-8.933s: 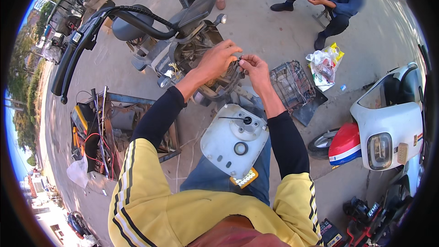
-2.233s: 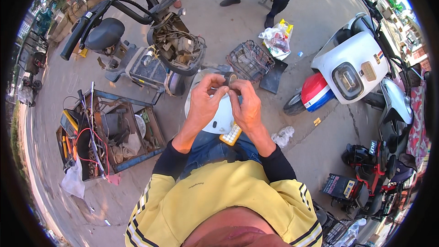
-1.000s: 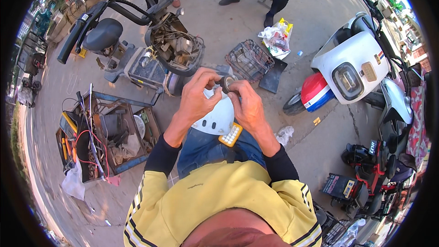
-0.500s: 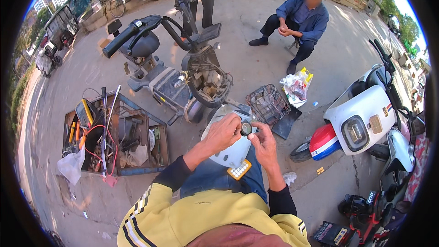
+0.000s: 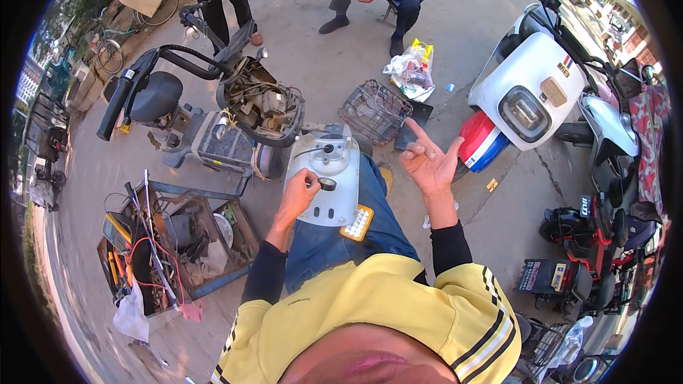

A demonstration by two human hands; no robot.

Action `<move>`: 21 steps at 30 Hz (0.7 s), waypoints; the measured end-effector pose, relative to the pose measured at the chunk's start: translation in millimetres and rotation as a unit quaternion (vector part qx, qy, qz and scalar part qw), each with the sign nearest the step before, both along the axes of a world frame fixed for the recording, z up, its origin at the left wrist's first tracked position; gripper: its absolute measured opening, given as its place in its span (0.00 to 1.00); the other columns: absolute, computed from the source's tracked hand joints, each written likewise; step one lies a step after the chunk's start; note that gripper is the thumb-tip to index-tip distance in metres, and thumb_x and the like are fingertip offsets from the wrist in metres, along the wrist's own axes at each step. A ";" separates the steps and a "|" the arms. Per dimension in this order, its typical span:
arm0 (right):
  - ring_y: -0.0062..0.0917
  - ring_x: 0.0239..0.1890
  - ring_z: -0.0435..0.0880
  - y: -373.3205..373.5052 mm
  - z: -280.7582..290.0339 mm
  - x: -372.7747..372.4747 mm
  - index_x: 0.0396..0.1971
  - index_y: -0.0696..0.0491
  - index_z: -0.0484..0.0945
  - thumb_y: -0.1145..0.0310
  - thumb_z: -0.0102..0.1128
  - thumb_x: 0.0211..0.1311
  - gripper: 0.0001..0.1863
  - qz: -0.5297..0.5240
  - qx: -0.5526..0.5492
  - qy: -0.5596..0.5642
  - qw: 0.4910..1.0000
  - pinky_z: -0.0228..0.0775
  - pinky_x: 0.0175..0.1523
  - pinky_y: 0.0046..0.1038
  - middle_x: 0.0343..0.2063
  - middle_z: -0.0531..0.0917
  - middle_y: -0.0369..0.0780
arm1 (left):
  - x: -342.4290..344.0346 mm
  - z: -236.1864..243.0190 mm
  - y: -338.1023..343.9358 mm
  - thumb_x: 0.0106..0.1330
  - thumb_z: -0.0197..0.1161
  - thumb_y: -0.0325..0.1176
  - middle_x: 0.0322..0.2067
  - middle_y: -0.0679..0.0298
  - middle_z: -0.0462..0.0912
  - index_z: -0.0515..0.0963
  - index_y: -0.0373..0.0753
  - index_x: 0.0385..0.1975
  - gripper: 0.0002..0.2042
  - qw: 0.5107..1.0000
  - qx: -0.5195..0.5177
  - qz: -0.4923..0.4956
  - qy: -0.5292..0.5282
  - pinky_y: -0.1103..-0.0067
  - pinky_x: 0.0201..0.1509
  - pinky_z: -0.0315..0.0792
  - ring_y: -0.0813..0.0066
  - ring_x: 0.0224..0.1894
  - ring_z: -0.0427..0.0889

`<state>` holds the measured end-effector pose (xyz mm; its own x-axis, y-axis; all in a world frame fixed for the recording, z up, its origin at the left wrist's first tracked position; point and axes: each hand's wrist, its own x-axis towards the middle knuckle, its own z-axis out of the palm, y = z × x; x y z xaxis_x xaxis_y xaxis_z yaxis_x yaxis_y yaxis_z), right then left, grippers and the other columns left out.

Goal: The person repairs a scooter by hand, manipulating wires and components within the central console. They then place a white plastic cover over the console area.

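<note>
A white plastic scooter panel (image 5: pixel 329 179) lies on my lap, with an orange-framed lamp unit (image 5: pixel 357 222) at its lower edge. My left hand (image 5: pixel 299 195) rests at the panel's left side, fingertips pinching a small black round part (image 5: pixel 326 183) against it. My right hand (image 5: pixel 430 162) is raised beside my knee, palm up, fingers spread, holding nothing. A thin cable (image 5: pixel 311 149) runs across the panel's top.
A stripped black scooter (image 5: pixel 213 110) with exposed wiring stands ahead left. A wooden tool crate (image 5: pixel 167 242) sits at my left. A wire basket (image 5: pixel 375 109) and plastic bag (image 5: pixel 410 71) lie ahead. A white scooter (image 5: pixel 530 92) is parked right. Two people are beyond.
My right hand has let go of the small part and lifted away to the right, open. My left hand keeps the black part at the panel.
</note>
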<state>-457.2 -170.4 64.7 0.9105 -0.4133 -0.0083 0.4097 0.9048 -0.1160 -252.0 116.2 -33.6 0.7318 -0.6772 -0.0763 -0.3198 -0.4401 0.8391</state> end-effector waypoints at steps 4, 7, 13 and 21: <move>0.32 0.37 0.80 -7.7 -0.6 6.2 0.84 0.63 0.40 0.10 0.36 0.60 0.74 0.021 0.024 -0.062 0.998 0.71 0.53 0.40 0.18 0.72 0.34 | -0.5 0.8 -3.9 0.65 0.69 0.29 0.33 0.54 0.89 0.81 0.30 0.36 0.08 1.000 -0.002 -0.012 0.003 0.67 0.45 0.80 0.60 0.38 0.89; 0.31 0.35 0.80 -6.6 -6.7 7.1 0.84 0.62 0.39 0.11 0.37 0.61 0.73 0.019 0.035 -0.052 0.998 0.71 0.51 0.39 0.16 0.70 0.33 | -3.7 8.9 -6.8 0.64 0.70 0.30 0.33 0.53 0.88 0.81 0.31 0.36 0.09 1.000 0.012 -0.021 -0.008 0.64 0.45 0.79 0.55 0.38 0.89; 0.30 0.34 0.80 -5.3 -16.4 10.8 0.84 0.63 0.40 0.12 0.38 0.62 0.72 0.025 0.030 -0.025 0.999 0.70 0.48 0.37 0.15 0.68 0.32 | -12.2 8.5 -4.5 0.65 0.68 0.31 0.34 0.55 0.88 0.81 0.31 0.37 0.08 0.999 0.037 -0.021 0.002 0.67 0.45 0.79 0.60 0.38 0.88; 0.29 0.34 0.79 -2.7 -20.9 10.9 0.84 0.64 0.42 0.12 0.40 0.61 0.73 0.033 0.023 -0.008 0.999 0.70 0.48 0.37 0.15 0.67 0.32 | -8.6 -1.2 -10.0 0.64 0.69 0.30 0.33 0.55 0.88 0.81 0.32 0.35 0.08 0.999 0.022 -0.026 0.006 0.66 0.45 0.79 0.59 0.38 0.88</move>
<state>-446.3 -173.1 43.8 0.9357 -0.3526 -0.0111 0.3511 0.9339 -0.0679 -260.6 106.2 -34.8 0.6939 -0.7107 -0.1157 -0.3335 -0.4596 0.8231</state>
